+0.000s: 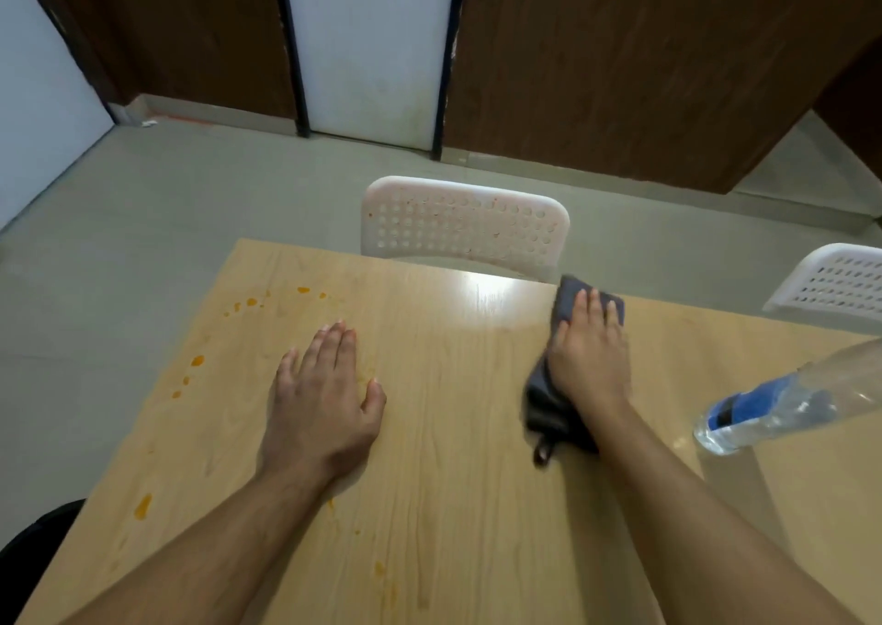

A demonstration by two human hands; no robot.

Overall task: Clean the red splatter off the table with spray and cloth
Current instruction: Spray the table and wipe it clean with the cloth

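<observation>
My right hand [589, 357] presses flat on a dark grey cloth [549, 405] near the far middle of the light wooden table [453, 481]; the cloth sticks out past my fingertips and back under my wrist, blurred. My left hand [322, 395] rests flat on the table with straight fingers, holding nothing. Orange-red splatter drops [196, 361] dot the table's left part, with more near the far left corner [251, 301] and a longer streak [142, 506] near the left edge. A clear spray bottle [782, 405] with a blue label stands at the right.
A white perforated chair [465, 223] stands behind the table's far edge, and a second one [840, 280] at the far right. Beyond lie grey floor, brown wooden panels and a white door. A dark seat edge [33, 538] shows at the lower left.
</observation>
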